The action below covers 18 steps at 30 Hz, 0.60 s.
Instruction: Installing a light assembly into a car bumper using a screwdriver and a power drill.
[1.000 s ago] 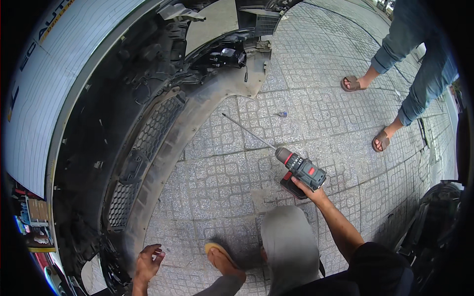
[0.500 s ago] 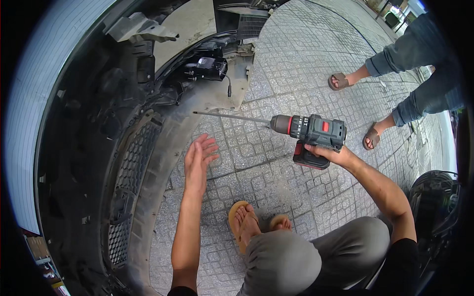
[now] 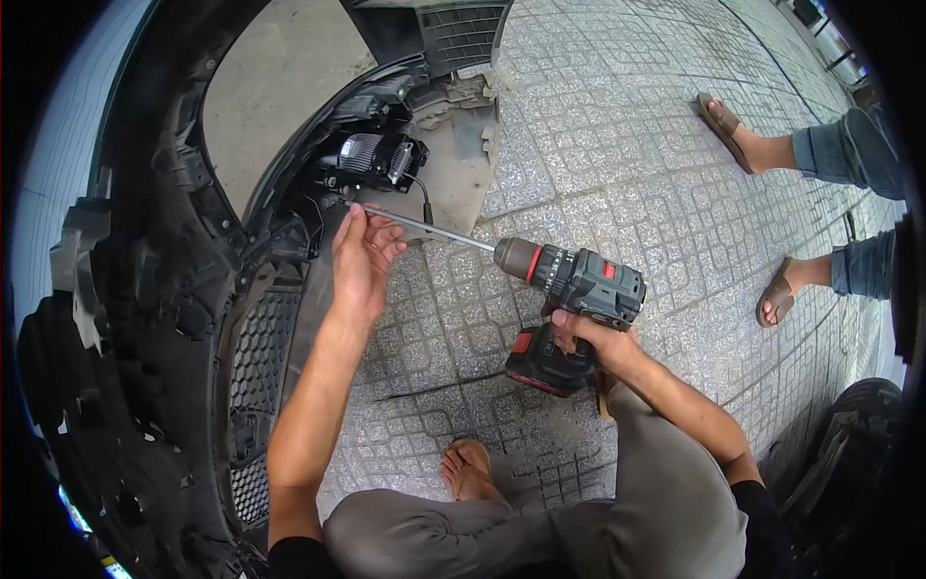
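My right hand (image 3: pixel 593 338) is wrapped around the grip of a black and grey cordless drill (image 3: pixel 569 280) with a red ring behind its chuck. A long thin screwdriver bit (image 3: pixel 439 231) runs from the chuck toward the upper left. Near the bit's far end, my left hand (image 3: pixel 362 261) has its thumb and curled fingers closed on the shaft. Just beyond that end sits a black finned lamp unit (image 3: pixel 371 159) with a short cable and plug (image 3: pixel 427 210), mounted in a black car bumper (image 3: pixel 207 318). The bit's tip and what it meets are too small to make out.
A honeycomb grille (image 3: pixel 262 343) lines the bumper at my left. Grey paving (image 3: pixel 617 125) spreads below. Another person's sandalled feet (image 3: pixel 752 145) stand at the right. A dark rounded object (image 3: pixel 849 434) is at the lower right. My knees (image 3: pixel 675 463) are bent below the drill.
The drill has moved left and tilted, bringing the bit's end to the lamp unit. My left hand, spread before, has risen and closed on the bit. The view has shifted; the other person's feet have moved.
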### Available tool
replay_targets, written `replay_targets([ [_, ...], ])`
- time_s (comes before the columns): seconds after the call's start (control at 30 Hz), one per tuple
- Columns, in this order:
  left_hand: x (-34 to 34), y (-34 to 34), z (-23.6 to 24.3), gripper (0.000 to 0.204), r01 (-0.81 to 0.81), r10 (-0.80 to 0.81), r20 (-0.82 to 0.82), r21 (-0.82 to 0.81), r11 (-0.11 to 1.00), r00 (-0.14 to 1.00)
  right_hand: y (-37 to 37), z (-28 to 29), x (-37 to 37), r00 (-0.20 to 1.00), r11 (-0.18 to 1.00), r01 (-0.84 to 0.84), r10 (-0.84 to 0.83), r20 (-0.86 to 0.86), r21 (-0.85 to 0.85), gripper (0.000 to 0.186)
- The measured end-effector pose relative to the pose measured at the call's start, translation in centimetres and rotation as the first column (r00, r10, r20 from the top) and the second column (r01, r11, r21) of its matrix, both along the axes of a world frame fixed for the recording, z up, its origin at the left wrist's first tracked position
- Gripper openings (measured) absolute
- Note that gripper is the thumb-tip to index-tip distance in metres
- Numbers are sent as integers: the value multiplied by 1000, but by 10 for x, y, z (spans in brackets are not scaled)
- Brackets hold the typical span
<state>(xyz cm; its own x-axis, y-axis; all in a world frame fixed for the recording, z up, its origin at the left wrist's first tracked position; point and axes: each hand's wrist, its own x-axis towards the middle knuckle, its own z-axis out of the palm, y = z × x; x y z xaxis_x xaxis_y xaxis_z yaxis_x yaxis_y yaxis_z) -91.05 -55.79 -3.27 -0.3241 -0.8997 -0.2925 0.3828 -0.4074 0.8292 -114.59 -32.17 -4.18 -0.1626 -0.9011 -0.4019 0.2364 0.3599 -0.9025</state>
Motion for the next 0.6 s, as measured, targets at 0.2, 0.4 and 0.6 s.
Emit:
replay_targets([
  [0.2,5,-27,0,26,-28,28,269,-6,1000,963,-35,-25,11,944,999,44,-45,327,10,19],
  [0.4,1,-33,-7,25,-70,87,291,-69,995,953,-46,-43,4,970,994,-95,104,222,-50,27],
  [0.6,-8,-29,-4,28,-55,80,363,-78,995,928,-33,-55,-6,955,993,-103,117,272,-64,15],
])
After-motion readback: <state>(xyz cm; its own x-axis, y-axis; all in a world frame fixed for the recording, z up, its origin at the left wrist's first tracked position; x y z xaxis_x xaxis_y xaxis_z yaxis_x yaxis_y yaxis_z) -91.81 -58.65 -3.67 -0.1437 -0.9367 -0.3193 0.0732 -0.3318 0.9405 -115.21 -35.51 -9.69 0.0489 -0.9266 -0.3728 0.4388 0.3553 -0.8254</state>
